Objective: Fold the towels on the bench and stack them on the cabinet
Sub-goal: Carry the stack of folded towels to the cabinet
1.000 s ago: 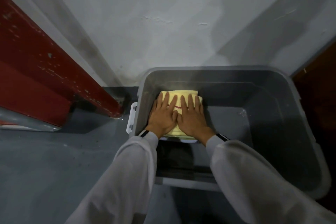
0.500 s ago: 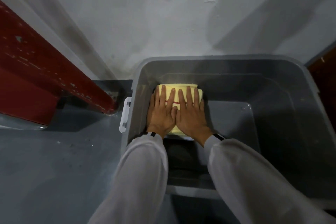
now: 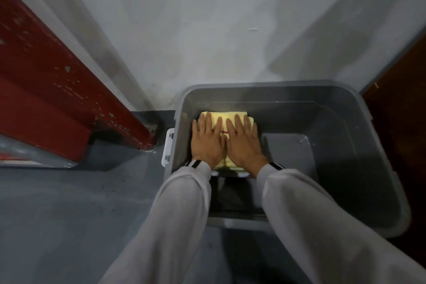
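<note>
The person's left hand and right hand are lying side by side, palms down, on a folded pale yellow terry towel. Both hands are spread flat with straight fingers pointing away, pressing on the cloth and gripping nothing; the thumbs are meeting over a small red mark on the towel. The towel is sitting inside a large grey rectangular plastic storage bin, in its far left corner, close against the left wall and the far wall. A strip of yellow is showing beyond the fingertips, and another is showing between the wrists. Just under the towel's near edge a thin white edge is peeking out, and nearer still something dark is lying in the bin; what either is cannot be told.

Loose white sleeves with black-striped cuffs, the left one and the right one, are reaching in over the bin's near rim. A white plastic latch is hanging on the bin's left side. The bin is standing on a flat grey painted surface, against a white plastered wall. A chipped red painted beam is slanting along the left.
</note>
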